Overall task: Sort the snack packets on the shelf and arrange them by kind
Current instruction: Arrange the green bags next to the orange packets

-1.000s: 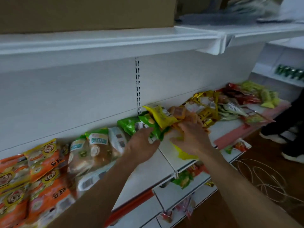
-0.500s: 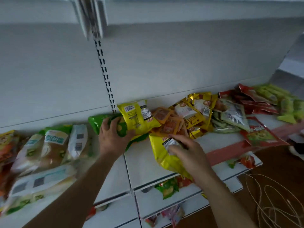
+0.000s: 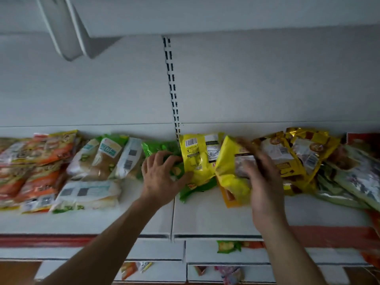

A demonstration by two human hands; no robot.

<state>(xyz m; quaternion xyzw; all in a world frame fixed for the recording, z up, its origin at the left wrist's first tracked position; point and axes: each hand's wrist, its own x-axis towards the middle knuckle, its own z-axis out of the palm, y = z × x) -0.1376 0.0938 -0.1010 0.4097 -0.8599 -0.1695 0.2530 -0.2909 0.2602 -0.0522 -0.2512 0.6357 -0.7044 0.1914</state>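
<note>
White shelf (image 3: 205, 214) runs across mid-frame. Left hand (image 3: 162, 179) presses spread fingers on green packets (image 3: 160, 146) at centre; right hand (image 3: 265, 182) grips a yellow packet (image 3: 228, 175) just right of it. Probably light, slippery film, so pinch a sealed edge.

Nothing legible — print on the snack packets (image 3: 195, 157) is blurred.

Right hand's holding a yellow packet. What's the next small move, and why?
Probably lay the crinkled yellow foil packet in the right hand against the yellow barcode-backed packet leaning on the back wall: same colour, already side by side, while the left hand rests on the green packets.
</note>
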